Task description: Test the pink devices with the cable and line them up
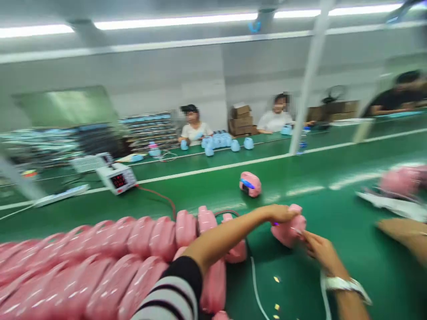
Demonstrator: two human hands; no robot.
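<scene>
While both hands work on one pink unit (287,229) at centre right of the frame, the blur makes fine detail hard to read. The left hand (278,214) lies over the unit's top with its grip closed on it; the right hand (320,250), with a watch (347,284) at the wrist, pinches the unit's near side with its fingertips. The unit sits on or just above the green worktop (333,200); I cannot tell which.

A white cable (256,289) runs along the worktop just below the hands. I judge that it could snag a wrist and drag the unit askew. Behind the left forearm, a packed row of pink units (100,262) fills the lower left; a sweep of that arm might knock some over. Another pink unit (250,183) stands alone further up the worktop, well apart. Someone else's forearm (403,235) enters at the right edge, near enough that the two could bump.
</scene>
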